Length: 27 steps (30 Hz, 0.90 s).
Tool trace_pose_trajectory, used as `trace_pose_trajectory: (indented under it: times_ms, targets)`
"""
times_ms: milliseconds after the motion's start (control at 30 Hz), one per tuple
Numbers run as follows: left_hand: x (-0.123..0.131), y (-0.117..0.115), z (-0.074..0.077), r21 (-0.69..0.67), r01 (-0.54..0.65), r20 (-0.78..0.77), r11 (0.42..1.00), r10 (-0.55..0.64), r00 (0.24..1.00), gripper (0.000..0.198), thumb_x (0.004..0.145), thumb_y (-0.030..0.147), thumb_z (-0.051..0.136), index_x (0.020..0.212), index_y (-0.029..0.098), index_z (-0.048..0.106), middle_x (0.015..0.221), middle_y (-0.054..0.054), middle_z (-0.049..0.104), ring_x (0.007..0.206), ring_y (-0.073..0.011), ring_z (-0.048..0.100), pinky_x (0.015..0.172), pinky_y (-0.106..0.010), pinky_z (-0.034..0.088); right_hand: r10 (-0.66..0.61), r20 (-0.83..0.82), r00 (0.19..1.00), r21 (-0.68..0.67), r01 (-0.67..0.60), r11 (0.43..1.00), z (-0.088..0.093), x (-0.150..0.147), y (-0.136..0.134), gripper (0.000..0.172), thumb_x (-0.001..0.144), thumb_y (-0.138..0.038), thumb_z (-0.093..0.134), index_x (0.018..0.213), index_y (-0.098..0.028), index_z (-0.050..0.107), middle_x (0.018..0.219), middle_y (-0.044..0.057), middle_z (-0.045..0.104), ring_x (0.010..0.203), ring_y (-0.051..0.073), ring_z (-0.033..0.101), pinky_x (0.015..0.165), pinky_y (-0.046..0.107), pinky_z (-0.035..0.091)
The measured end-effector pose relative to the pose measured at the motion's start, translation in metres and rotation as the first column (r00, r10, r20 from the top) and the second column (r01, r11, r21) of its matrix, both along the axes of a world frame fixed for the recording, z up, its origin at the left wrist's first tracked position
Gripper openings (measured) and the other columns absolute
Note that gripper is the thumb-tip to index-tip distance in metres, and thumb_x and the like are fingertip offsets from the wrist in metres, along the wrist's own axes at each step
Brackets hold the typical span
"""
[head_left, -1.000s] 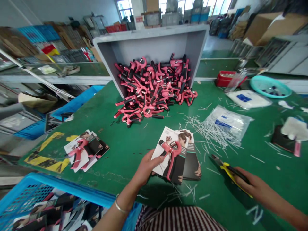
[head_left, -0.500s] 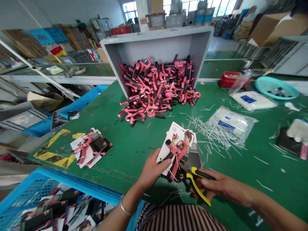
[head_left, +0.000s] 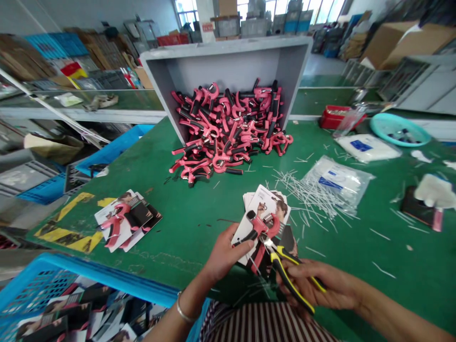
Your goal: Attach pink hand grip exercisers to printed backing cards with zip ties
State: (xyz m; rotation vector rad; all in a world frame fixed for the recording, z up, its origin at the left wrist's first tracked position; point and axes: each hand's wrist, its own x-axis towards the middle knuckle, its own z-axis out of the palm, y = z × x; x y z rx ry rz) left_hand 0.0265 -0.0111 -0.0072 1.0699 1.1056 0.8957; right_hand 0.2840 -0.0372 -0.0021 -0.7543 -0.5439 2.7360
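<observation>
My left hand (head_left: 225, 251) is closed on the left edge of a printed card (head_left: 255, 202), thumb on top. A pink and black hand grip strengthener (head_left: 274, 227) with a metal spring lies on that card, with a white cable tie (head_left: 253, 262) across its lower part. My right hand (head_left: 322, 281) grips yellow and black cutting pliers (head_left: 287, 281) with the handles spread. The jaws are at the strengthener, close to my left thumb; whether they touch the tie I cannot tell. More cards lie beneath the held one.
Loose strengtheners (head_left: 228, 137) spill from a grey bin (head_left: 228, 47) on its side. White cable ties (head_left: 313, 197) lie scattered beside a plastic bag (head_left: 342, 178). Carded strengtheners (head_left: 123, 218) lie at left, above a blue basket (head_left: 107, 273) of cards. A turquoise bowl (head_left: 377, 126) stands at far right.
The pliers have moved up and left onto the strengthener, their handles now spread wider apart. My left hand keeps its hold on the card. The whole view has shifted slightly.
</observation>
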Motion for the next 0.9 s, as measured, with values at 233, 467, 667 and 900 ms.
trace_pose_trajectory:
  times_ms: [233, 467, 667, 900]
  targets:
    - [0.005, 0.000, -0.005, -0.067, -0.041, 0.059, 0.997, 0.045, 0.997, 0.043, 0.075, 0.038, 0.074, 0.112, 0.017, 0.065, 0.102, -0.007, 0.073, 0.083, -0.0215, 0.066, 0.072, -0.028, 0.051, -0.018, 0.032, 0.999, -0.009, 0.019, 1.000, -0.020, -0.011, -0.011, 0.037, 0.094, -0.047, 0.047, 0.106, -0.014, 0.058, 0.064, -0.002, 0.054, 0.047, 0.007, 0.047, 0.045, 0.017, 0.039]
    - [0.008, 0.010, 0.003, -0.107, -0.240, 0.144, 0.965, 0.254, 0.956, 0.038, 0.077, 0.041, 0.072, 0.104, 0.015, 0.066, 0.083, -0.002, 0.070, 0.061, -0.0125, 0.059, 0.056, -0.021, 0.044, -0.239, 0.479, 0.844, 0.784, -0.290, 0.548, 0.005, -0.015, -0.014, 0.031, 0.082, -0.046, 0.065, 0.087, -0.016, 0.067, 0.075, 0.001, 0.062, 0.065, 0.015, 0.053, 0.060, 0.025, 0.045]
    - [0.012, 0.018, 0.015, -0.084, -0.423, 0.377, 0.902, 0.422, 0.825, 0.035, 0.085, 0.037, 0.065, 0.113, 0.017, 0.061, 0.095, -0.003, 0.069, 0.070, -0.0115, 0.061, 0.059, -0.020, 0.045, 0.071, 0.203, 0.977, 0.522, -0.170, 0.836, 0.023, -0.034, -0.015, 0.045, 0.091, -0.047, 0.055, 0.127, -0.019, 0.055, 0.105, 0.011, 0.069, 0.093, 0.023, 0.066, 0.082, 0.036, 0.050]
    - [0.031, 0.009, 0.018, -0.173, -0.335, 0.513, 0.926, 0.375, 0.772, 0.045, 0.085, 0.038, 0.064, 0.126, 0.022, 0.056, 0.124, -0.007, 0.066, 0.108, -0.0220, 0.064, 0.087, -0.031, 0.050, 0.108, -0.192, 0.975, 0.131, -0.084, 0.988, 0.003, -0.063, -0.004, 0.062, 0.086, -0.052, 0.059, 0.135, -0.015, 0.046, 0.106, 0.020, 0.068, 0.086, 0.026, 0.070, 0.071, 0.035, 0.051]
